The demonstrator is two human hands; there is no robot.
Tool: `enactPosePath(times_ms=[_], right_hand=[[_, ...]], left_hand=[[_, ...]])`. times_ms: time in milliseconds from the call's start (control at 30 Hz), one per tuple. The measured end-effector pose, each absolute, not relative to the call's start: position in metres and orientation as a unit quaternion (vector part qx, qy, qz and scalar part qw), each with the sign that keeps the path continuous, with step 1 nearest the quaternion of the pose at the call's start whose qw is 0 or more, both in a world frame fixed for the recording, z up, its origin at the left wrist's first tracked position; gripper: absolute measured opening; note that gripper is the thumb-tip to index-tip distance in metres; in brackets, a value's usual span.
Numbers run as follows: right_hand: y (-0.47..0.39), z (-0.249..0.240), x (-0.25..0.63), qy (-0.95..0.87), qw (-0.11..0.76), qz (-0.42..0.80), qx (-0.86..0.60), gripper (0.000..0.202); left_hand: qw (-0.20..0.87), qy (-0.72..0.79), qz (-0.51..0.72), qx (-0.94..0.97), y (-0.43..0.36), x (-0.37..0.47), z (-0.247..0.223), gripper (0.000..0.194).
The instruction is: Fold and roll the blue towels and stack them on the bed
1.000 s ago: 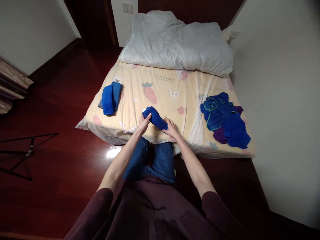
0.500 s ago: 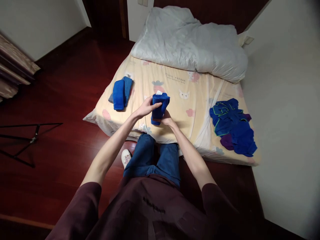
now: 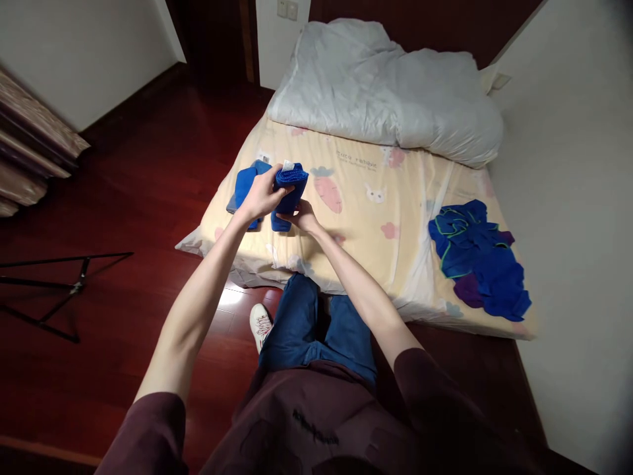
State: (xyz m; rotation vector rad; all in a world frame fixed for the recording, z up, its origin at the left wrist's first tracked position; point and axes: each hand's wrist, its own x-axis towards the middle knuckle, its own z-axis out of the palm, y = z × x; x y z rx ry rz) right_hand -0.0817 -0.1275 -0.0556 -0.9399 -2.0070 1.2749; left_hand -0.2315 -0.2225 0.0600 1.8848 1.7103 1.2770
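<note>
Between my two hands is a folded blue towel (image 3: 291, 191) with a small white label at its top edge, held above the bed. My left hand (image 3: 264, 194) grips its upper left side, thumb across the front. Lower down, my right hand (image 3: 304, 218) holds its right side, fingers partly hidden behind the cloth. Just left of it, folded blue and grey-blue cloths (image 3: 244, 187) lie stacked on the bed, partly covered from view by my left hand. A loose heap of blue and purple cloths (image 3: 479, 260), some with green edging, lies at the bed's right side.
The bed has a pale yellow patterned sheet (image 3: 363, 227). A bunched light-grey quilt (image 3: 386, 92) lies at its far end. Black tripod legs (image 3: 76, 287) stand on the dark red floor at left, and a curtain (image 3: 34, 145) hangs beyond them. A wall borders the right.
Both hands have carried the folded blue towel leftward, from the middle of the bed to beside the stacked cloths. The view has shifted slightly, and the heap at right lies as before.
</note>
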Motion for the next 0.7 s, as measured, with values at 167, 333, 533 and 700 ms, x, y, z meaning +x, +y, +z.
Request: enactPosePath(times_ms=[167, 333, 533, 700], right_hand=[[-0.132, -0.065, -0.11, -0.714, 0.317, 0.531, -0.328, 0.056], [-0.126, -0.08, -0.125, -0.716, 0.308, 0.523, -0.346, 0.057], [-0.125, -0.089, -0.14, -0.725, 0.302, 0.51, -0.351, 0.052], [-0.127, -0.098, -0.143, -0.74, 0.295, 0.484, -0.363, 0.049]], left_hand=[[0.128, 0.616, 0.421, 0.654, -0.221, -0.251, 0.046, 0.035], [0.13, 0.625, 0.419, 0.646, -0.218, -0.268, 0.035, 0.035], [0.125, 0.636, 0.411, 0.641, -0.215, -0.28, 0.026, 0.037], [0.129, 0.641, 0.406, 0.639, -0.216, -0.282, 0.018, 0.033]])
